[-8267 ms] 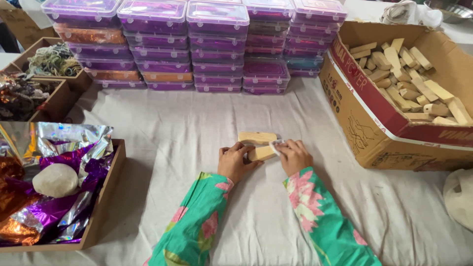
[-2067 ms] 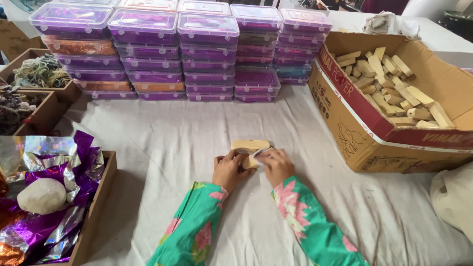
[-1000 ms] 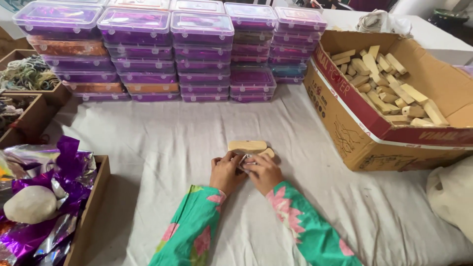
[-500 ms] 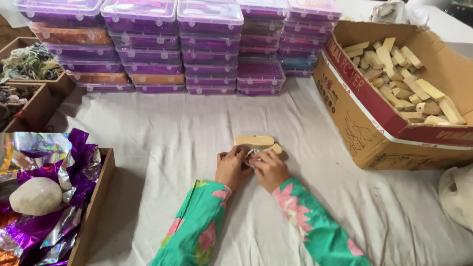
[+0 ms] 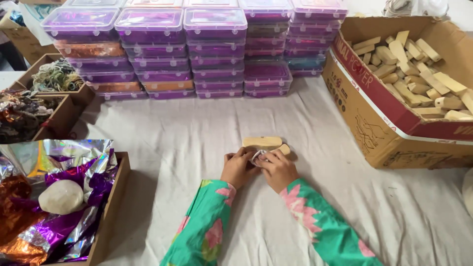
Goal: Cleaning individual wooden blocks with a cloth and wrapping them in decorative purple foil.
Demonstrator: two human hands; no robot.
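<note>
Holding: both hands meet on a white cloth, pinching one small pale item.
Left hand (image 5: 239, 167): fingers curled around the small item (image 5: 259, 155); what it is cannot be told.
Right hand (image 5: 277, 169): fingertips clenched on the same item.
Wooden blocks (image 5: 262, 142): just beyond the fingertips, touching.
Cardboard box (image 5: 374, 133): well right of the fingers, filled with blocks.
Purple tubs (image 5: 214, 49): stacked far beyond.

Pale matt wooden blocks (image 5: 262, 142) on creased white cloth (image 5: 187, 138) — glossy plastic boxes (image 5: 215, 23) (purple-tinted), crinkled shiny foil (image 5: 74, 152).
</note>
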